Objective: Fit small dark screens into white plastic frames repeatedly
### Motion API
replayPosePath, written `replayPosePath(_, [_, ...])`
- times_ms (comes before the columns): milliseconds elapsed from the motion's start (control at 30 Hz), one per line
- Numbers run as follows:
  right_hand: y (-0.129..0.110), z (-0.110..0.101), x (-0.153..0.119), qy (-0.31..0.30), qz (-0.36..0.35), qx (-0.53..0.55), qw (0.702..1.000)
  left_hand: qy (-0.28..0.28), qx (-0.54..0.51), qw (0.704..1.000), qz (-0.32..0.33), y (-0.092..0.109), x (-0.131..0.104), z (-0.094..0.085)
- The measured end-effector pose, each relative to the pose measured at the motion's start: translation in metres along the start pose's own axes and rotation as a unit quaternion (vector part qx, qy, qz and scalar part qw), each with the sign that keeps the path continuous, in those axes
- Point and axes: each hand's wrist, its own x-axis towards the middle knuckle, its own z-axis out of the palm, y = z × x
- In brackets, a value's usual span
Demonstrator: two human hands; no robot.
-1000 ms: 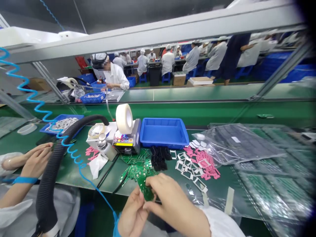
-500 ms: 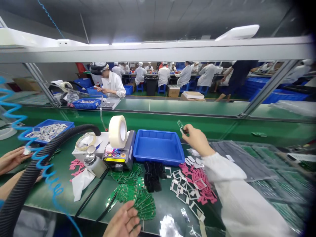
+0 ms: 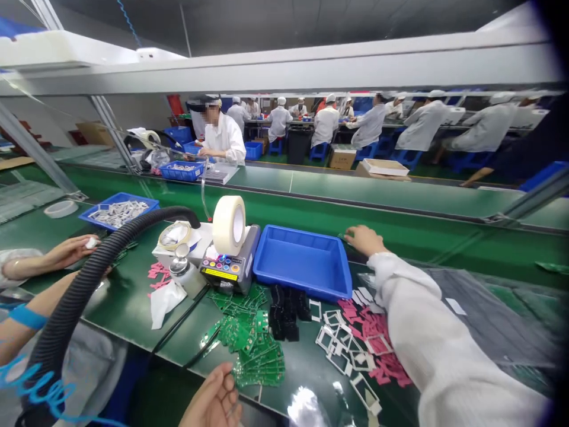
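Note:
My right hand (image 3: 365, 239) reaches past the right end of the blue tray (image 3: 302, 261), fingers bent downward; a bit of something green shows at its fingertips, too small to make out. My left hand (image 3: 214, 398) is at the bottom edge, palm up with loosely curled fingers and nothing in it, beside the fanned green circuit boards (image 3: 260, 362). Black pieces (image 3: 284, 314) lie in front of the tray. White frames (image 3: 340, 341) and pink pieces (image 3: 377, 338) are spread below my right forearm.
A tape dispenser (image 3: 226, 267) bears a large tape roll (image 3: 229, 225). Near it are a metal-topped bottle (image 3: 187, 276) and a black hose (image 3: 89, 267). At the left, a co-worker's hands (image 3: 66, 255) hold a small white piece. A grey sheet (image 3: 484, 314) lies at the right.
The view has turned right to left across the bench, so most things appear shifted right. My right hand has lowered behind the tray's right end, and the clear-green piece it held up is now mostly hidden.

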Motion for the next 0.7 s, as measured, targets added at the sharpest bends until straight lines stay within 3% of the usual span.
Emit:
replayPosePath(100, [-0.008,-0.023,-0.053,0.012,-0.058,0.032,0.998,-0.025,-0.007,1.000,-0.011,-0.004,-0.004,0.012])
replayPosePath(167, [-0.016,-0.028,-0.102,-0.015,-0.106,0.050,0.993,-0.032,-0.004,0.999,-0.008,-0.011,-0.007,0.022])
replayPosePath(300, [-0.041,0.001,-0.177,-0.087,-0.130,0.031,0.987,-0.054,0.017,0.998,-0.017,-0.025,-0.018,0.037])
replayPosePath(367, [-0.053,0.026,-0.189,-0.103,-0.120,0.003,0.987,-0.060,0.026,0.998,-0.022,-0.031,-0.024,0.040])
replayPosePath(500, [-0.068,0.063,-0.184,-0.127,-0.119,-0.052,0.983,-0.072,0.029,0.997,-0.023,-0.033,-0.034,0.038])
replayPosePath(600, [-0.069,0.069,-0.179,-0.107,-0.124,-0.082,0.983,-0.067,0.013,0.998,-0.012,-0.030,-0.039,0.032])
replayPosePath(700, [-0.061,0.062,-0.176,-0.059,-0.147,-0.090,0.983,-0.072,-0.002,0.997,0.011,-0.026,-0.041,0.027])
